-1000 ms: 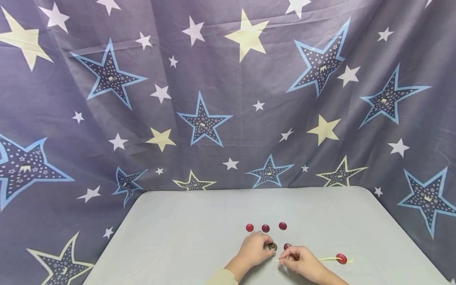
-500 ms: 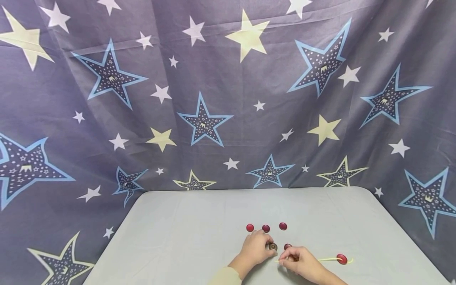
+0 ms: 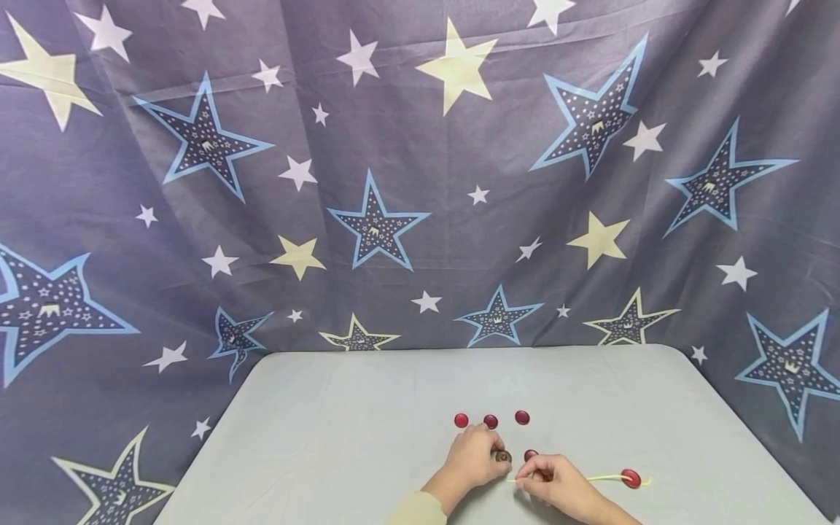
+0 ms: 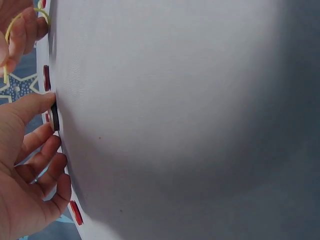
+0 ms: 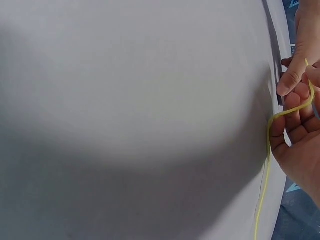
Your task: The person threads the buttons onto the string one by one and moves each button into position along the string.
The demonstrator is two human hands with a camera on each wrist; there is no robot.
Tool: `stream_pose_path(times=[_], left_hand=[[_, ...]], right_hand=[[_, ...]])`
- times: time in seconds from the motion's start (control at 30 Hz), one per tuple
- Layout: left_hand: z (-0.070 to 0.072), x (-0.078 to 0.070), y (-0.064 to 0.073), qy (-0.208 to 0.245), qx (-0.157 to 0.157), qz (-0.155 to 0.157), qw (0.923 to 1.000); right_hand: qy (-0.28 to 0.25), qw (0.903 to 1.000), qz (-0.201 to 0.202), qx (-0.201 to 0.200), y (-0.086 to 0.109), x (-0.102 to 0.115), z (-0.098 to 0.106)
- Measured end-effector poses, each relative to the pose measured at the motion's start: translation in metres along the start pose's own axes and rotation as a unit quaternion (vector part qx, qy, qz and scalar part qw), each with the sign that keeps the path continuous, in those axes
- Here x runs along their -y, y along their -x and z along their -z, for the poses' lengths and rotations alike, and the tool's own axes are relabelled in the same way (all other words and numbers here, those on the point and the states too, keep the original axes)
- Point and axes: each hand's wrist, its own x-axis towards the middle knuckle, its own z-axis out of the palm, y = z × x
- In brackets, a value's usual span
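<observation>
Between thumb and forefinger, my left hand (image 3: 467, 459) pinches the rim of a round brown button (image 3: 503, 456) on the table. The left wrist view shows that button (image 4: 55, 119) edge-on, thumb on one side and forefinger on the other. Just to the right, my right hand (image 3: 558, 483) pinches a yellow string (image 3: 605, 478) near its end, and a short tip sticks out toward the left hand. The string (image 5: 265, 180) trails from the right hand across the table. A red button (image 3: 631, 478) sits on the string near its far end.
A bright red button (image 3: 461, 420) and two dark red ones, a left one (image 3: 491, 421) and a right one (image 3: 522, 417), lie in a row beyond the hands. Another dark red button (image 3: 531, 455) is partly behind the right hand. A starry curtain (image 3: 262, 204) borders the pale table (image 3: 348, 423).
My left forearm has edged slightly to the right, still holding the brown button. The right hand and the string look practically unmoved.
</observation>
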Motion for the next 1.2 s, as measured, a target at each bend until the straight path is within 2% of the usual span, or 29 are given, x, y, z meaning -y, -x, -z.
stream_pose_path(times=[0.3, 0.57, 0.83, 0.97, 1.2], left_hand=[[0.003, 0.003, 0.003, 0.053, 0.000, 0.005, 0.9986], [0.008, 0.008, 0.008, 0.079, -0.018, -0.001, 0.9967], [0.013, 0.016, 0.012, 0.106, -0.030, -0.017, 0.9938], [0.015, 0.021, 0.014, 0.127, -0.028, -0.005, 0.9915], [0.019, 0.026, 0.017, 0.167, -0.022, 0.026, 0.9853]], right_hand=[[-0.001, 1.0000, -0.005, 0.000, 0.000, -0.003, 0.000], [0.004, 0.9999, -0.013, -0.002, -0.001, -0.002, -0.001], [0.006, 0.9999, 0.009, -0.001, -0.005, 0.000, -0.002], [0.007, 0.9998, 0.018, -0.002, -0.006, 0.002, -0.003], [0.008, 1.0000, 0.000, -0.002, -0.008, 0.005, -0.002]])
